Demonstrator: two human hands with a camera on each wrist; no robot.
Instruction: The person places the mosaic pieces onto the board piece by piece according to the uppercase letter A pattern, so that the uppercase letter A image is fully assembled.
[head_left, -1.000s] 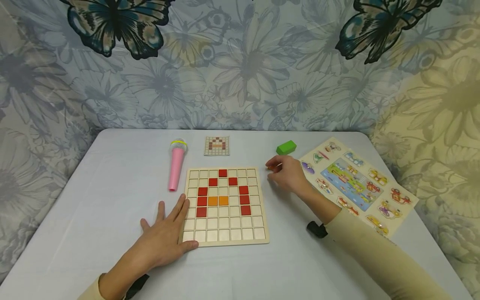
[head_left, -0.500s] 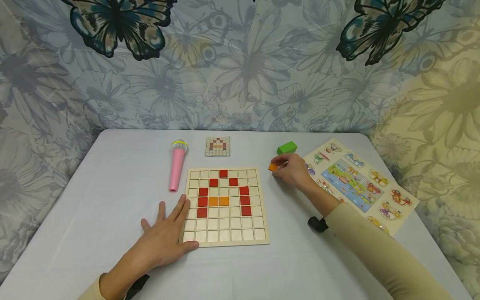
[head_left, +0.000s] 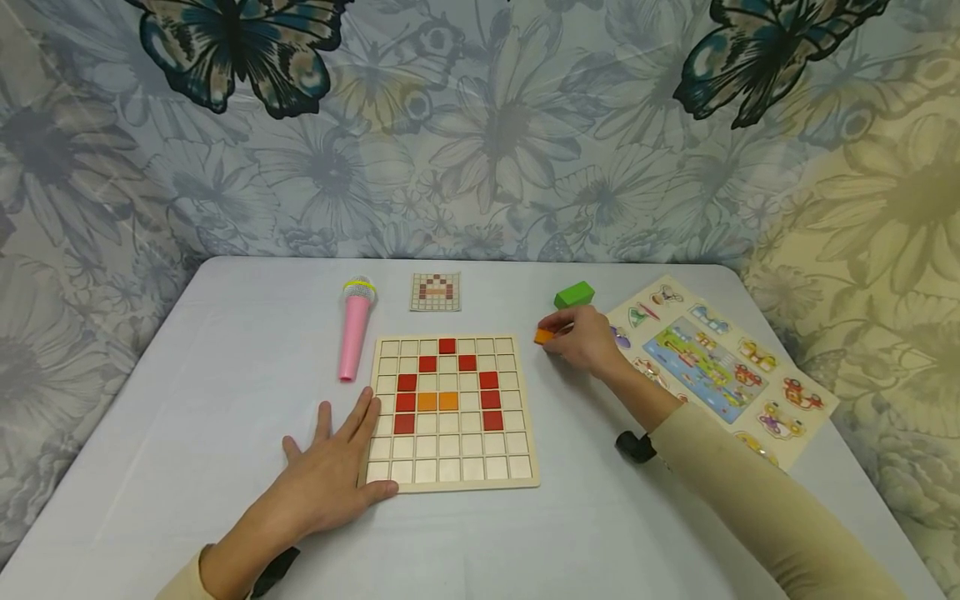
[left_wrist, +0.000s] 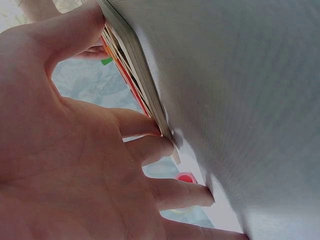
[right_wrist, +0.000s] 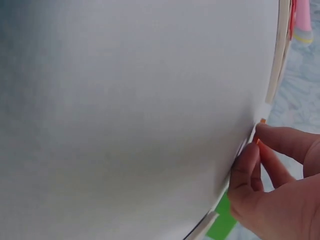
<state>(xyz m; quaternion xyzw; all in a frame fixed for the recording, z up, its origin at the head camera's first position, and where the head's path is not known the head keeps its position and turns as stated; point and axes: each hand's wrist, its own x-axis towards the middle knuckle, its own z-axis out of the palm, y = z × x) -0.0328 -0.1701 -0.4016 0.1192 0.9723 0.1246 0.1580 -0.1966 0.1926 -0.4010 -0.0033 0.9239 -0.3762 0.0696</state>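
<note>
At the left side of a wooden grid board [head_left: 457,467], my left hand [head_left: 322,483] lies with fingers spread. Its thumb is on the near edge and its index and middle fingertips touch the left rim, as the left wrist view also shows. Red square tiles [head_left: 405,402] and two orange tiles [head_left: 437,402] sit in the board's cells. Right of the board, my right hand [head_left: 583,340] pinches a small orange tile [head_left: 543,336] between thumb and fingers, low over the table. In the right wrist view the fingers mostly hide that orange tile [right_wrist: 263,121].
A green block [head_left: 573,294] stands just behind the right hand. A picture puzzle board [head_left: 795,433] lies under and beyond the right forearm. A small pattern card [head_left: 435,292] is behind the grid board, and a pink toy microphone [head_left: 352,333] lies to its left.
My right hand has shifted slightly right and back, and the orange tile in its fingers has come into clear view. The left hand has stayed on the board's edge.
</note>
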